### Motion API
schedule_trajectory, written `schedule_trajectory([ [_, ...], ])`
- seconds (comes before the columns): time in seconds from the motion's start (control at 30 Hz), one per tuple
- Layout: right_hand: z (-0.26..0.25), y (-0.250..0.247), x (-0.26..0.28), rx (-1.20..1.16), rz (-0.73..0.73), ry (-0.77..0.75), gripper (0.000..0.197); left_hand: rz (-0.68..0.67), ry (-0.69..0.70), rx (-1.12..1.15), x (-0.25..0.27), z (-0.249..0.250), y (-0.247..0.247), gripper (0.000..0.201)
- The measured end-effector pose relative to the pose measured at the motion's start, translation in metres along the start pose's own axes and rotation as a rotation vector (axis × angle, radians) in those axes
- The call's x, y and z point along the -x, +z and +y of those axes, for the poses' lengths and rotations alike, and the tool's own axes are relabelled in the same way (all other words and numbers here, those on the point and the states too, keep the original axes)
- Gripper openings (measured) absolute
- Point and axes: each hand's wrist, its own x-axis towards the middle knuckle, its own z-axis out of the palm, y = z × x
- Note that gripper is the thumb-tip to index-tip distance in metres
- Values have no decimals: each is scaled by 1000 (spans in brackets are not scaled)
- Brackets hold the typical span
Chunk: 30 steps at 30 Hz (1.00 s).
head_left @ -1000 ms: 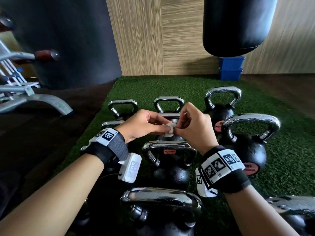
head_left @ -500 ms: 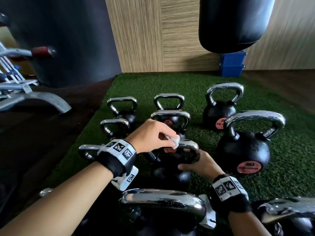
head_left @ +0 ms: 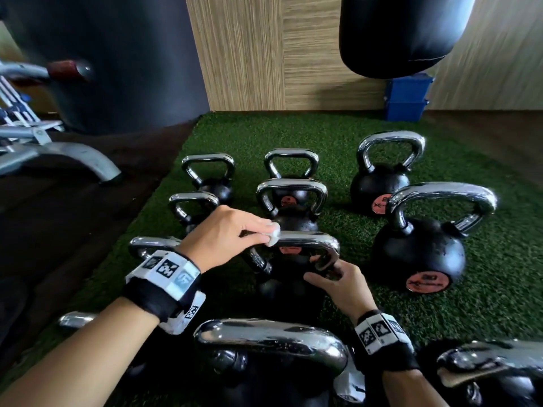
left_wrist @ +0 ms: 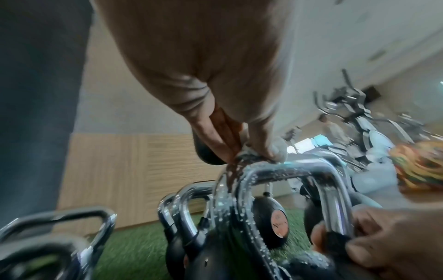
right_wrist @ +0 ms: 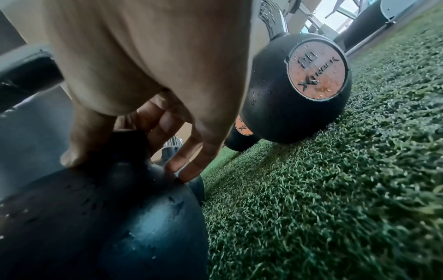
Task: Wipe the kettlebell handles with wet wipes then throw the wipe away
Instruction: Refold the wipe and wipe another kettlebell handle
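Several black kettlebells with chrome handles stand on green turf (head_left: 338, 136). My left hand (head_left: 223, 233) pinches a small folded white wipe (head_left: 273, 235) and presses it on the top bar of the middle kettlebell's handle (head_left: 311, 240), near its left end. In the left wrist view the wipe (left_wrist: 278, 149) sits under the fingertips on that wet, beaded handle (left_wrist: 299, 170). My right hand (head_left: 338, 277) grips the base of the same handle's right leg, where it meets the black ball (right_wrist: 107, 217).
A large kettlebell (head_left: 420, 251) stands close on the right, another (head_left: 270, 345) just in front of me. A black punching bag (head_left: 402, 30) hangs above the back. A blue bin (head_left: 407, 98) sits by the wooden wall. A grey machine frame (head_left: 58, 154) stands left.
A second ago both hands held the wipe together in the air. Since then the right hand dropped to the handle's right leg, and the left hand lowered the wipe onto the top bar.
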Motion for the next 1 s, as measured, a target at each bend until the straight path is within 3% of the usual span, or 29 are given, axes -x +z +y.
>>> schedule_trajectory([
  [0.1,-1,2,1,3,23,-7,36,84,-153,105,25,-15,-6,30],
  [0.23,-1,3,5,-29,30,13,30,182,-177,183,45,-19,8,32],
  [0.37,-4,3,7,-22,51,9,25,271,-332,331,54,-28,20,33],
  [0.57,-4,4,8,-33,71,5,25,277,-411,482,61,-40,34,33],
  [0.73,-2,3,7,-14,69,26,40,256,-521,616,69,-51,51,33],
  [0.93,-6,-1,6,23,57,37,41,131,-532,584,73,-51,77,28],
  [1.0,-10,-2,6,38,54,45,40,99,-547,567,74,-52,77,12],
])
